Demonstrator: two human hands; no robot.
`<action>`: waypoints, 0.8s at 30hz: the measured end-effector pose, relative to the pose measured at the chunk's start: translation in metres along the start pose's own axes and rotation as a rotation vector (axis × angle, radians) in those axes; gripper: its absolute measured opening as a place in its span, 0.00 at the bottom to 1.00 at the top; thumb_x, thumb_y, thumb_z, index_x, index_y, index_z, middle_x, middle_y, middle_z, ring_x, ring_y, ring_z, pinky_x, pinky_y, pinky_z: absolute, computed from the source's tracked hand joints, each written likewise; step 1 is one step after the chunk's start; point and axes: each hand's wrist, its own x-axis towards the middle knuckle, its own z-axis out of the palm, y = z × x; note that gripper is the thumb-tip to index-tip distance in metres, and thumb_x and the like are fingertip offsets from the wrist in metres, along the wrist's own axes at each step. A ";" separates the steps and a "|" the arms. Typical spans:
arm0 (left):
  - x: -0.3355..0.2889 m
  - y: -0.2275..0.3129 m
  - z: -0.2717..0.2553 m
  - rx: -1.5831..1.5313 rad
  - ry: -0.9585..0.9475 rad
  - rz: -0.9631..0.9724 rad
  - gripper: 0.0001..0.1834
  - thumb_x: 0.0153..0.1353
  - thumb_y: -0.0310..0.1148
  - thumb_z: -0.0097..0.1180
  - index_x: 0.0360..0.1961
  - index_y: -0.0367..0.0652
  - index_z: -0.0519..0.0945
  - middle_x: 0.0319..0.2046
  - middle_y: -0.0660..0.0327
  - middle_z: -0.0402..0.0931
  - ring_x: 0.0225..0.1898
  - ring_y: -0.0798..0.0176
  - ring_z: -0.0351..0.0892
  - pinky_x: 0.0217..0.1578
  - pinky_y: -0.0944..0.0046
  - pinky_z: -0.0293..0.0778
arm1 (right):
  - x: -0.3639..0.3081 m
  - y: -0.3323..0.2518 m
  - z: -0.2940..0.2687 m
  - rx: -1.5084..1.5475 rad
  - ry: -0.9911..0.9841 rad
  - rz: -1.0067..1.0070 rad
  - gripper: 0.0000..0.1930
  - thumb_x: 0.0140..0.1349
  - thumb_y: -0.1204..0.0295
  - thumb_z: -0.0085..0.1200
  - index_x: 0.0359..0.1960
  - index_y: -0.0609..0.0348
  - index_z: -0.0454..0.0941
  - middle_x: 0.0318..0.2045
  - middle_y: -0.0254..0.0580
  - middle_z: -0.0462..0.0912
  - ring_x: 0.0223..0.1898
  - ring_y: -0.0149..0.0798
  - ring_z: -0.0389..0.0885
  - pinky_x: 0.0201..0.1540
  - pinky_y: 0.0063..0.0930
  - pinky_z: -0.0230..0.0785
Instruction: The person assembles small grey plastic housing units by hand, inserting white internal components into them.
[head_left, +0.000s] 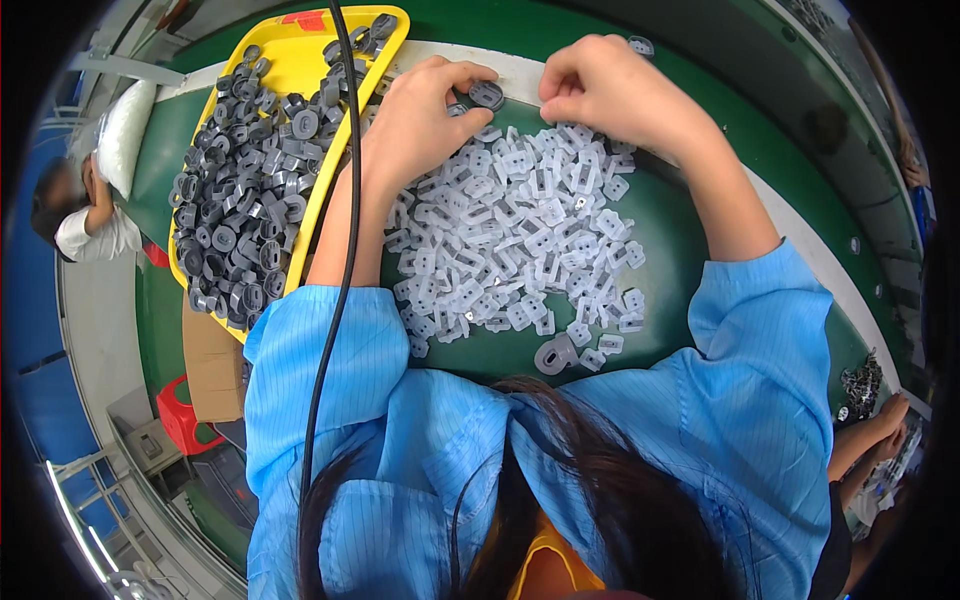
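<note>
Grey cap (486,95) between parted fingers of the left hand (415,120); grip unconfirmed.
Right hand (625,95): fingers together, contents unseen; a nudge could lose the cap among white pieces (540,241).

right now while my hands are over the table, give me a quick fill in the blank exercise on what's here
1. The tray full of gray caps is ____ in color.
2. The pale plastic pieces are heaped on a tabletop whose color is ____.
3. The hand nearer the tray is the person's ____ one.
4. The person's sleeves are striped and ____ in color.

Missing words: yellow; green; left; blue
</note>
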 end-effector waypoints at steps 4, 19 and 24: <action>0.002 0.014 0.016 -0.054 0.208 0.001 0.18 0.44 0.31 0.69 0.37 0.39 0.78 0.33 0.56 0.77 0.34 0.59 0.79 0.35 0.63 0.76 | 0.005 0.007 -0.001 0.583 0.018 0.176 0.08 0.55 0.70 0.61 0.29 0.63 0.80 0.20 0.30 0.77 0.21 0.21 0.70 0.24 0.16 0.61; 0.002 0.019 0.026 0.001 0.535 0.247 0.16 0.43 0.30 0.68 0.32 0.40 0.75 0.28 0.58 0.77 0.28 0.57 0.79 0.28 0.62 0.75 | 0.006 -0.004 0.023 0.649 0.336 0.029 0.11 0.54 0.69 0.63 0.33 0.64 0.80 0.24 0.34 0.81 0.25 0.23 0.76 0.29 0.17 0.69; 0.002 0.020 0.020 -0.065 0.502 0.357 0.17 0.40 0.35 0.71 0.31 0.43 0.79 0.31 0.62 0.77 0.36 0.57 0.77 0.36 0.61 0.72 | 0.005 0.001 0.008 0.810 0.039 0.073 0.09 0.56 0.71 0.60 0.33 0.65 0.78 0.25 0.36 0.81 0.25 0.23 0.76 0.30 0.14 0.69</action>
